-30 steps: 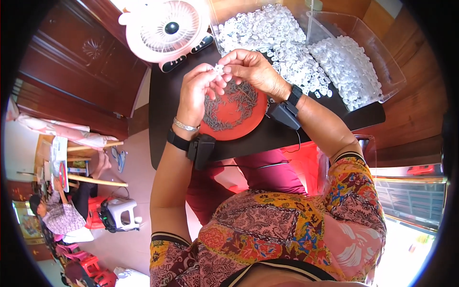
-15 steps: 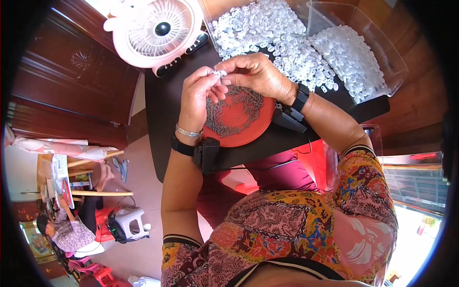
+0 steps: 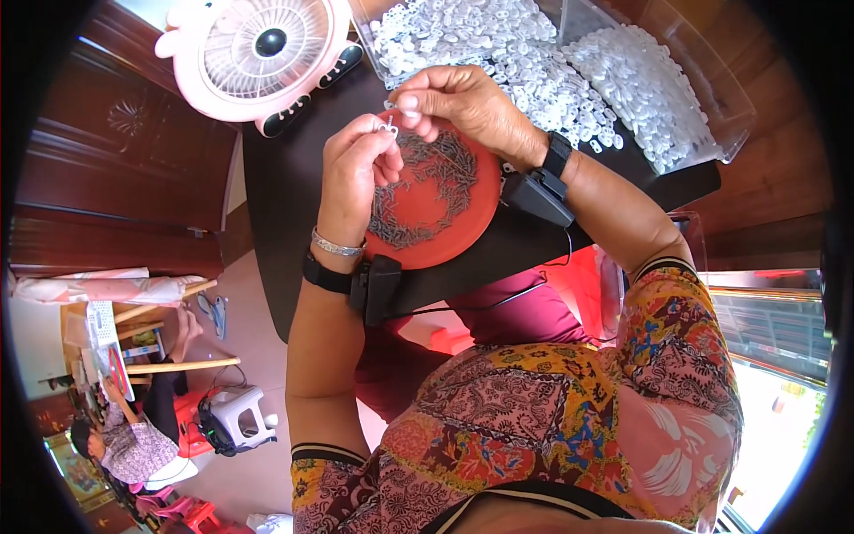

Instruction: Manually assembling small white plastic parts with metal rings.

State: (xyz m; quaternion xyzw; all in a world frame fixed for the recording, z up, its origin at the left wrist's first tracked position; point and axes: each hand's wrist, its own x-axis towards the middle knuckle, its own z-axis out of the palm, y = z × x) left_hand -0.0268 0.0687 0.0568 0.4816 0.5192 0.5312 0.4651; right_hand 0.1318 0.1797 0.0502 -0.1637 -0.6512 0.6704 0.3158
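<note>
Pinched between the thumb and fingertips of my left hand [image 3: 354, 165] is a small white plastic clip [image 3: 388, 130] with holes; a thin grey screw appears to stand up from it. Just right of and above it, my right hand [image 3: 471, 107] has its thumb and forefinger pressed together, and whatever is between them is too small to make out. The two hands are slightly apart. Beneath them lies a round red tray [image 3: 418, 201] with many grey screws [image 3: 454, 182] spread in a rough ring.
Loose white plastic pieces [image 3: 551, 98] heap on the dark table [image 3: 285, 205] at the far right, beside clear bins [image 3: 725, 133] full of them. A pink fan [image 3: 271, 44] stands far left. A black cable [image 3: 480, 308] hangs at the table edge. Another person [image 3: 138, 445] sits at left.
My right hand has drawn away from the white clip, up and slightly left. The left hand keeps the clip, and the screw in it now shows. The whole view has shifted a little.
</note>
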